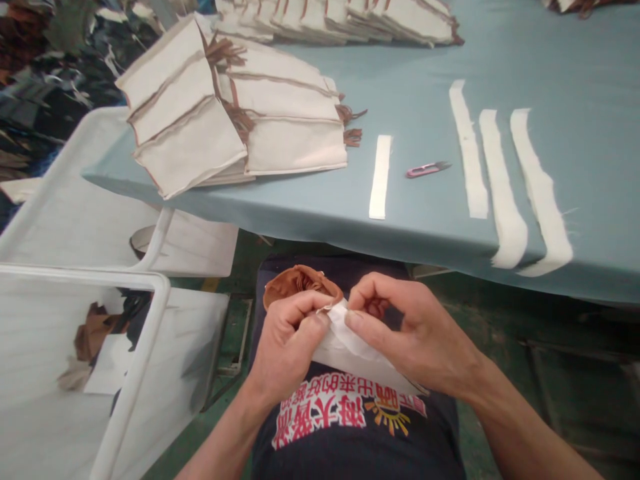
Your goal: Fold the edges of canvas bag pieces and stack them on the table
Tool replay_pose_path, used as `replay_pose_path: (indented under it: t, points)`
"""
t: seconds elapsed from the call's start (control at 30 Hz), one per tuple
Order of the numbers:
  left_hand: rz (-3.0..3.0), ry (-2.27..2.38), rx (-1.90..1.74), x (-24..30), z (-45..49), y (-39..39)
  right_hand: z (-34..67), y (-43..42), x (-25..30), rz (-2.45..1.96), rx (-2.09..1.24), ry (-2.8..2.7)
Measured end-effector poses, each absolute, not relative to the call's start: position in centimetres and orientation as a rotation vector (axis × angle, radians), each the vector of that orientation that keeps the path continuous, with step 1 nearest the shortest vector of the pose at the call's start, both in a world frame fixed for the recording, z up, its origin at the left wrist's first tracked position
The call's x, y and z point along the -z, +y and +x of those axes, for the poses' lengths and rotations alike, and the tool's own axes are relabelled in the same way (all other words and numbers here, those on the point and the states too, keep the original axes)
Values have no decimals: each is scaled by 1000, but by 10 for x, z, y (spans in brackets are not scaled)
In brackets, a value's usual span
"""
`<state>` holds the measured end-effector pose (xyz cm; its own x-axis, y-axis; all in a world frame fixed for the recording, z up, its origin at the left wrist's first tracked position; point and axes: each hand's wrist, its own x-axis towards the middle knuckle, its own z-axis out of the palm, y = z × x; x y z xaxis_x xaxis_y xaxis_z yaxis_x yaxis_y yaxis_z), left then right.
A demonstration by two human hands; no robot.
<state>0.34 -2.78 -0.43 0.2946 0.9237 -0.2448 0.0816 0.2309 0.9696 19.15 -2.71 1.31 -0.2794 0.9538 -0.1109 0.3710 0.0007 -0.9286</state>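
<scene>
Over my lap lies a cloth pouch with a brown gathered part and a white cloth part. My left hand is closed, thumb and forefinger pinching the seam where brown meets white. Beside it, my right hand pinches the white cloth between thumb and forefinger, its other fingers curled. Both hands hold the same piece, close together. The pouch's lower side is partly hidden behind the hands. On the table in front are a pair of thread snips and a short white strip.
Stacked off-white pouches with brown cords cover the table's left; another row lies farther back. Several longer white strips lie right, some over the edge of the blue-green table. White bins holding scraps stand left.
</scene>
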Motion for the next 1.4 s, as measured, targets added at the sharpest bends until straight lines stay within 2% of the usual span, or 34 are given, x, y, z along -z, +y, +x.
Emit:
replay_pose_path:
  t: [0.2,0.27,0.4,0.53,0.87,1.03,1.27,1.4]
  points:
    - [1316,1142,-765,-3,7,-25,189,-24,-12,-1484,-1313,-1661]
    - [1383,1142,-753,-6,9,-23,190,-23,-10,-1516,-1222,-1690]
    - [1580,1131,-717,-17,9,-15,194,-14,-11,-1230,-918,-1884]
    - [1735,1076,-611,-35,4,-3,199,5,-20,-877,-943,-2057]
    - [1943,1204,-320,-58,-4,-1,206,26,-44,-954,-746,-2512]
    - [1991,1220,-434,-51,-1,-4,205,25,-33,-854,-850,-2438]
    - [2131,1230,-586,-31,4,-4,201,13,-7,-975,-493,-2468]
    - [2149,1177,-664,-30,2,-3,206,12,-20,-1099,-598,-2556]
